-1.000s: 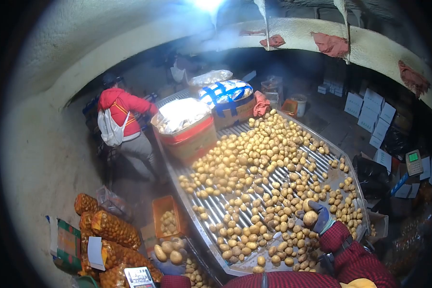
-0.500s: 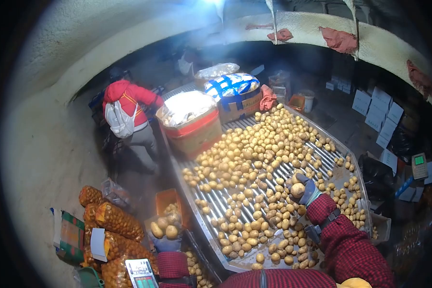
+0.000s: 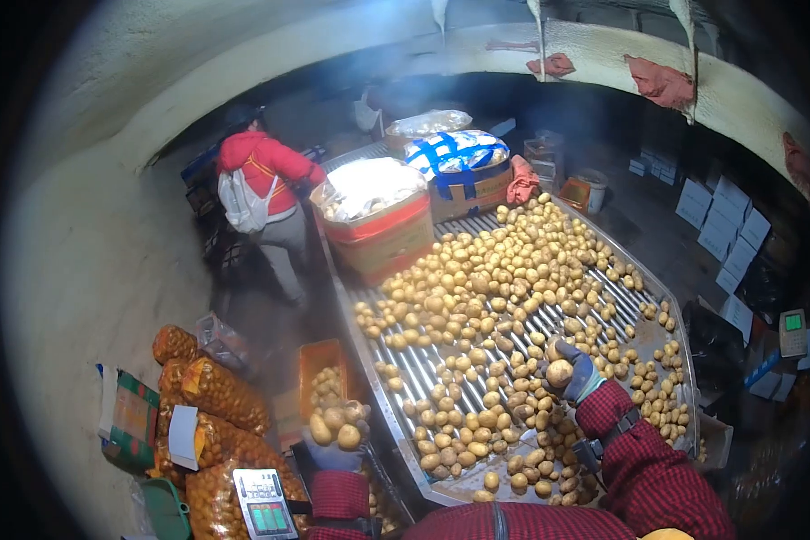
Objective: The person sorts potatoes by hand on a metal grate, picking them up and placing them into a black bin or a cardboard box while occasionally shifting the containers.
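My left hand (image 3: 334,456), in a blue-grey glove, is closed around several potatoes (image 3: 337,425) beside the left edge of the sorting table (image 3: 369,369). Over the table's right half, my right hand (image 3: 582,371) wears a similar glove and grips a potato (image 3: 559,373). A second potato may be in that grip, but the fingers partly cover it. Loose potatoes (image 3: 477,279) of mixed sizes lie across the metal rollers around my right hand. Just beyond my left hand is an orange crate (image 3: 318,357) with potatoes in it.
Filled net bags of potatoes (image 3: 225,396) are stacked at left, near a digital display (image 3: 263,506). Filled boxes, one red-banded (image 3: 378,234), stand at the table's far end. A person in a red jacket (image 3: 265,162) stands beyond its left side. White cartons (image 3: 715,220) are at right.
The whole view has shifted slightly. My left hand has moved up and right with its potatoes, close to the orange crate. My right hand still grips its potato, slightly lower in view.
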`<control>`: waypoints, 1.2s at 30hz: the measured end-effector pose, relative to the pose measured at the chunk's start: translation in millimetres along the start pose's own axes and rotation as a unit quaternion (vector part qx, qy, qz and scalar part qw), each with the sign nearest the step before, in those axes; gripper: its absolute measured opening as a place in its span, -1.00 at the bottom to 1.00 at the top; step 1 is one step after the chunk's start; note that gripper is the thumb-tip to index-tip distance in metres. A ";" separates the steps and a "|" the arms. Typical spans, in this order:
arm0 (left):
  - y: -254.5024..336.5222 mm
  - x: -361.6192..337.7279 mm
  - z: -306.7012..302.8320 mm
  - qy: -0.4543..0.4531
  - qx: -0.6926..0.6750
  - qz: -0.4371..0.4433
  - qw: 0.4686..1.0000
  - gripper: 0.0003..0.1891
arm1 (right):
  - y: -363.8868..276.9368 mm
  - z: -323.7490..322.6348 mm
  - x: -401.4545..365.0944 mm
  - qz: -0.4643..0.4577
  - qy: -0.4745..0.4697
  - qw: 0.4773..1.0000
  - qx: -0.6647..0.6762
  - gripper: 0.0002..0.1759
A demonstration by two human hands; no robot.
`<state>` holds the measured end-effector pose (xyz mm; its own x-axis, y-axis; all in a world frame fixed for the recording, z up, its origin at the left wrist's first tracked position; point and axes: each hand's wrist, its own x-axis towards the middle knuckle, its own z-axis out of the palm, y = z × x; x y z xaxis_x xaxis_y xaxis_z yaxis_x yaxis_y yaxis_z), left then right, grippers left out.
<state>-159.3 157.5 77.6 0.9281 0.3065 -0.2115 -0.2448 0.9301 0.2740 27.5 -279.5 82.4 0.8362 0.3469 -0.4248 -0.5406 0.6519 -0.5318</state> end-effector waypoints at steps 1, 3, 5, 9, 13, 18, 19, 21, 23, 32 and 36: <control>-1.8 -1.9 -1.2 -0.002 -0.009 -0.007 1.000 -0.30 | 0.8 -4.1 -3.3 0.038 0.003 0.998 0.046 -0.63; -9.6 -8.9 -6.8 0.005 -0.047 -0.030 0.998 -0.38 | 11.9 -19.1 -4.5 0.027 0.021 0.999 0.005 -0.62; -22.1 -20.4 -9.5 0.010 -0.037 -0.029 0.999 -0.43 | 22.2 -28.9 -10.5 0.036 0.051 0.998 -0.017 -0.61; -42.8 -30.9 -40.2 0.017 0.073 -0.009 0.997 -0.51 | 38.1 -40.9 -19.0 0.076 0.048 0.996 -0.006 -0.62; -55.6 -38.9 -47.2 0.035 0.122 -0.028 0.992 -0.55 | 50.4 -71.5 -7.9 -0.094 0.023 0.962 -0.257 -0.60; -42.3 -40.6 -14.3 0.016 0.074 -0.044 0.996 -0.50 | 3.5 -51.6 -7.1 0.021 0.091 0.995 0.016 -0.60; -39.2 -40.7 4.6 0.011 0.070 -0.032 0.997 -0.53 | -8.5 -50.8 -7.3 0.010 0.100 0.994 0.030 -0.60; -32.7 -39.5 17.7 0.020 0.068 -0.007 0.997 -0.56 | -28.1 -64.4 -0.1 -0.025 0.097 0.995 0.024 -0.60; -25.1 -37.8 18.2 0.033 0.071 0.006 0.997 -0.57 | -39.7 -46.3 -20.6 -0.050 0.111 0.992 0.040 -0.60; -30.1 -48.1 15.8 0.046 0.068 0.019 0.996 -0.54 | -26.1 -67.1 -11.1 -0.011 0.111 0.994 0.019 -0.56; -18.8 -40.9 6.3 0.041 0.083 0.019 0.996 -0.52 | -27.5 -54.3 -13.9 -0.010 0.104 0.993 0.052 -0.53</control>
<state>-190.9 126.3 87.1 0.8916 0.3623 -0.2716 -0.2233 0.8736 0.4323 25.7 -338.8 63.2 0.8042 0.1938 -0.5619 -0.5022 0.7273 -0.4678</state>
